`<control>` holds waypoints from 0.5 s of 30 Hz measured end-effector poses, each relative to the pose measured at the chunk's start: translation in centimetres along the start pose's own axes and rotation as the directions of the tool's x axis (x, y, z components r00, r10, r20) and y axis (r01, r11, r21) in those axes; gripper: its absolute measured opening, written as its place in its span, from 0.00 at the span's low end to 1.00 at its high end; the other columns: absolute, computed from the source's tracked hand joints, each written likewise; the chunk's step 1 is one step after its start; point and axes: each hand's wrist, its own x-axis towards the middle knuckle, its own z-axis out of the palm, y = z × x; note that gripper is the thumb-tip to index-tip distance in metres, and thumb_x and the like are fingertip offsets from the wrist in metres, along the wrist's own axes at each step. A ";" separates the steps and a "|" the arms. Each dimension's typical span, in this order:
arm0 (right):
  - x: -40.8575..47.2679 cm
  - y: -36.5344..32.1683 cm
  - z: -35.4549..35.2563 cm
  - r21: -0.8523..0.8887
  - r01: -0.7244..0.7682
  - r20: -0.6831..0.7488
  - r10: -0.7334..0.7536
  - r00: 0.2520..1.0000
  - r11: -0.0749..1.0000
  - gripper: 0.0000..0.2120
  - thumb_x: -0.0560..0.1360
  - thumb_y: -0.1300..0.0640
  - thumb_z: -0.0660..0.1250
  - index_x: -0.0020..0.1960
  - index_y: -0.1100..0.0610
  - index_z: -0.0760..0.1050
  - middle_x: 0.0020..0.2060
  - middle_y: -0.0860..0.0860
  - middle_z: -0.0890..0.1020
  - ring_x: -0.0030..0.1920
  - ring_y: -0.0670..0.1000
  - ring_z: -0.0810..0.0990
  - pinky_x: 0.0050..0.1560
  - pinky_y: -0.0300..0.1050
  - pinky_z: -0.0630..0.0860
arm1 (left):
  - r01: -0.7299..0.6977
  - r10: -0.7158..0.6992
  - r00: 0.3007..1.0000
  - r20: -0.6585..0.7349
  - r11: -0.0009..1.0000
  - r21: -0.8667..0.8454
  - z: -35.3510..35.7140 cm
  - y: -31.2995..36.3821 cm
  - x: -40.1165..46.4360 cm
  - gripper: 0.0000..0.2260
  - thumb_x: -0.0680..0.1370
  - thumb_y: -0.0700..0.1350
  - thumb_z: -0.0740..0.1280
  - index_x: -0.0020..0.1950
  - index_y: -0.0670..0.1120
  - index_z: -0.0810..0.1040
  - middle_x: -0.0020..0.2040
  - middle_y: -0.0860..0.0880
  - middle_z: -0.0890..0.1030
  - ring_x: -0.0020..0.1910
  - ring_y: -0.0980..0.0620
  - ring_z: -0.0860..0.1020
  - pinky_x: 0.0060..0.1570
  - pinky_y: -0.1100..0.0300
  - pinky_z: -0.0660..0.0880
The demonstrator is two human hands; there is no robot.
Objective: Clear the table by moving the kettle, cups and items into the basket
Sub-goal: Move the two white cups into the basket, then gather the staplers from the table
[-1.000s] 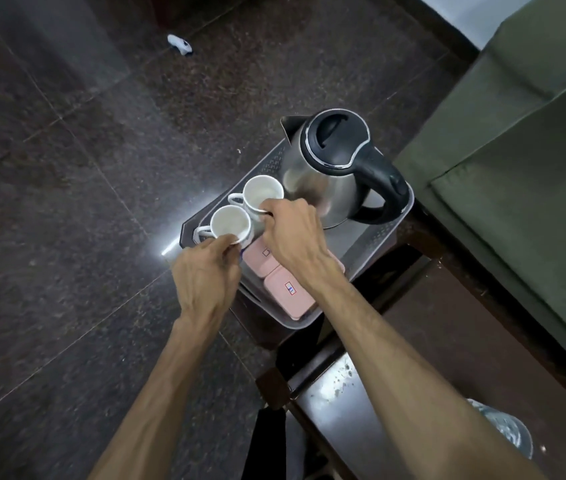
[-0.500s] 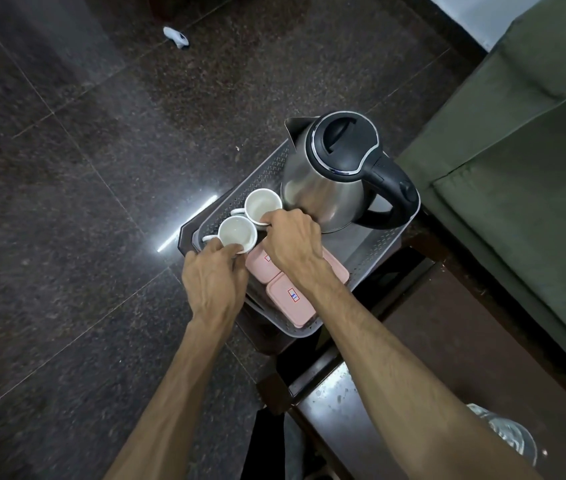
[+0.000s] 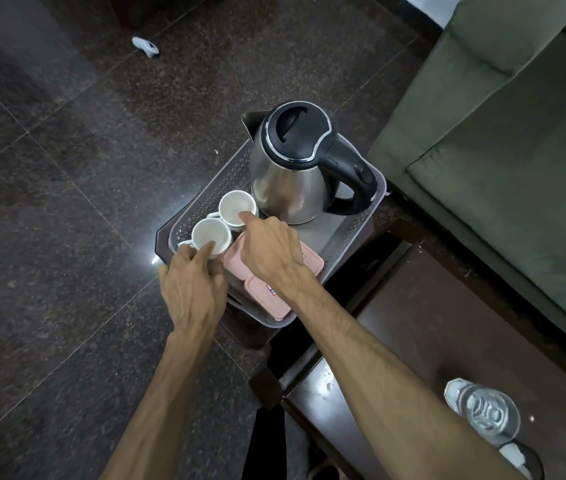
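Two white cups sit side by side in our grey basket (image 3: 350,233): the near cup (image 3: 211,235) and the far cup (image 3: 237,206), the latter just beside the steel kettle (image 3: 295,168), which stands upright in the basket's far end. Our left hand (image 3: 191,289) pinches the near cup's rim. Our right hand (image 3: 271,251) has one finger on the far cup's rim; we cannot tell whether it grips. Pink boxes (image 3: 267,296) lie under our right wrist. A water bottle (image 3: 485,414) stands on the dark table (image 3: 430,323).
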 end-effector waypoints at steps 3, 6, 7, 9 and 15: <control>-1.8 0.7 -0.4 0.071 0.021 -0.050 -0.017 0.999 0.997 0.22 0.78 0.60 0.63 0.71 0.53 0.74 0.49 0.62 0.86 0.52 0.67 0.83 0.47 0.55 0.77 | -0.043 0.039 0.995 -0.090 0.998 -0.046 -0.2 0.3 -1.2 0.17 0.77 0.45 0.68 0.66 0.45 0.82 0.54 0.41 0.82 0.50 0.38 0.81 0.51 0.46 0.67; -4.2 2.1 -0.9 0.177 -0.007 -0.113 0.027 0.993 0.984 0.17 0.77 0.59 0.64 0.65 0.51 0.79 0.48 0.58 0.87 0.51 0.65 0.83 0.48 0.54 0.78 | -0.127 0.102 0.975 -0.197 0.985 -0.118 -0.2 1.7 -3.5 0.14 0.76 0.43 0.67 0.59 0.44 0.83 0.48 0.43 0.81 0.43 0.38 0.79 0.46 0.48 0.66; -5.1 2.7 -1.1 0.207 -0.022 -0.130 0.050 0.990 0.978 0.16 0.77 0.58 0.64 0.62 0.51 0.81 0.49 0.56 0.87 0.52 0.63 0.84 0.49 0.53 0.78 | -0.156 0.122 0.968 -0.218 0.976 -0.149 -0.1 2.5 -4.5 0.12 0.76 0.42 0.67 0.57 0.44 0.83 0.46 0.43 0.80 0.40 0.39 0.78 0.44 0.49 0.65; -7.1 3.9 -1.4 0.263 -0.052 -0.163 0.097 0.982 0.964 0.13 0.76 0.57 0.65 0.57 0.51 0.84 0.49 0.53 0.87 0.52 0.60 0.84 0.49 0.51 0.79 | -0.215 0.168 0.960 -0.225 0.955 -0.206 0.4 4.4 -6.6 0.08 0.75 0.40 0.68 0.52 0.44 0.83 0.42 0.44 0.79 0.37 0.41 0.75 0.41 0.47 0.66; -14.9 9.1 -1.5 0.425 -0.191 -0.283 0.330 0.901 0.885 0.09 0.73 0.56 0.68 0.50 0.49 0.84 0.43 0.48 0.85 0.44 0.53 0.84 0.43 0.46 0.79 | -0.371 0.378 0.924 -0.053 0.856 -0.360 3.7 10.3 -14.8 0.08 0.74 0.42 0.70 0.47 0.37 0.80 0.39 0.42 0.76 0.37 0.39 0.75 0.41 0.45 0.69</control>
